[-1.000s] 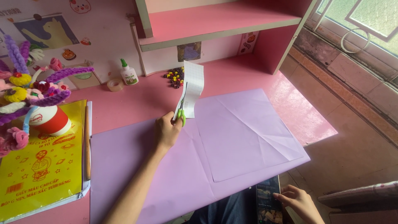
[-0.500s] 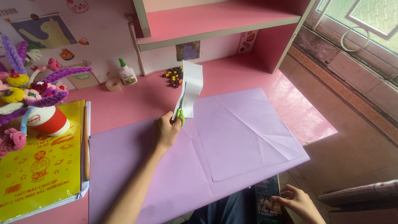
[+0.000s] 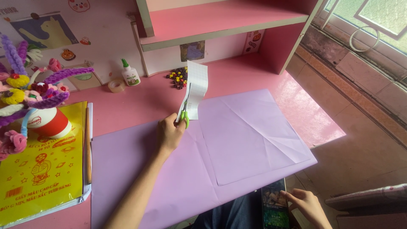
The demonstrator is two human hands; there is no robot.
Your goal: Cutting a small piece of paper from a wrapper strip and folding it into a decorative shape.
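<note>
Nearest the camera, below the front edge of the lilac paper sheet [image 3: 237,140], the right hand [image 3: 307,205] is seen resting with loosely spread fingers on a dark printed booklet [image 3: 274,208] held on the lap; the booklet is touched rather than clasped. On the sheet itself, left of its middle, the left hand [image 3: 169,133] is closed around the green handles of a pair of scissors [image 3: 185,111], whose blades are pointed away from the body. At the sheet's far edge, a white gridded slip of paper [image 3: 196,89] is seen standing up against the blades; whether it is being cut cannot be told. Left of the sheet, a yellow paper pack [image 3: 40,169] is laid flat, with a red and white cup [image 3: 46,123] of fuzzy pipe-cleaner flowers [image 3: 25,89] standing on its far end. Beyond the sheet, on the pink desk [image 3: 140,99], a small heap of dark beads [image 3: 179,77] is found, and further left a white glue bottle [image 3: 130,74] with a tape roll [image 3: 116,85] just beside it. A pink shelf [image 3: 220,19] is mounted above all.
</note>
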